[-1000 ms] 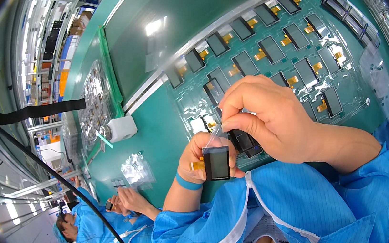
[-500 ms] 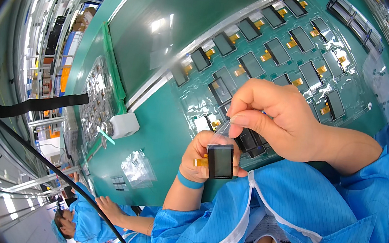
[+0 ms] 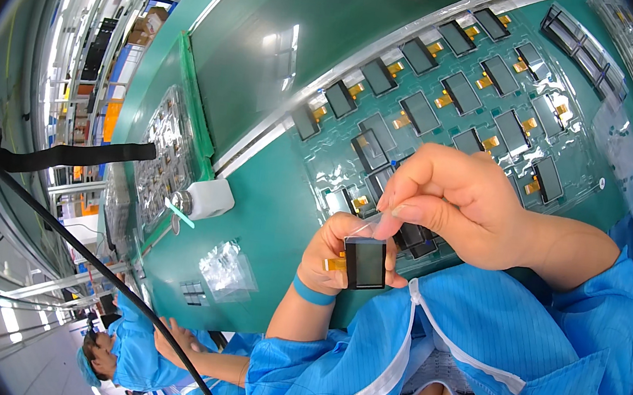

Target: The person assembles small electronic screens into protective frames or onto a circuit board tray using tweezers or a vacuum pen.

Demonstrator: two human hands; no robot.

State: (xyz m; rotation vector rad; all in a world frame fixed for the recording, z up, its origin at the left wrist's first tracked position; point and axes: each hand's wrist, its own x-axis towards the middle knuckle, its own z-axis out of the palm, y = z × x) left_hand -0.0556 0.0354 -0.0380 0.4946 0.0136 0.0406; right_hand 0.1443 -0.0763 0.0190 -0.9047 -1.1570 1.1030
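My left hand (image 3: 323, 254) grips a small LCD display module (image 3: 367, 266) with a black frame and grey screen, its orange flex cable (image 3: 334, 264) sticking out to the left. Just above it my right hand (image 3: 459, 210) is closed in a pinch on a thin clear film (image 3: 363, 229). The film runs down to the module's top edge; whether it is still stuck there is hard to see. Beyond my hands lies a clear plastic tray (image 3: 320, 168) with several similar display modules (image 3: 462, 94). My right hand partly covers the nearest ones.
A white dispenser bottle (image 3: 211, 199) with light green tweezers (image 3: 180, 213) stands to the left. Near it lie a clear plastic bag (image 3: 227, 271) and a tray of shiny parts (image 3: 165, 157). More dark strips (image 3: 583, 47) sit far right. A co-worker (image 3: 146, 357) in blue sits at lower left.
My right hand has come down closer to the display module, so less film shows between them. My left hand keeps its grip. The whole view has shifted slightly.
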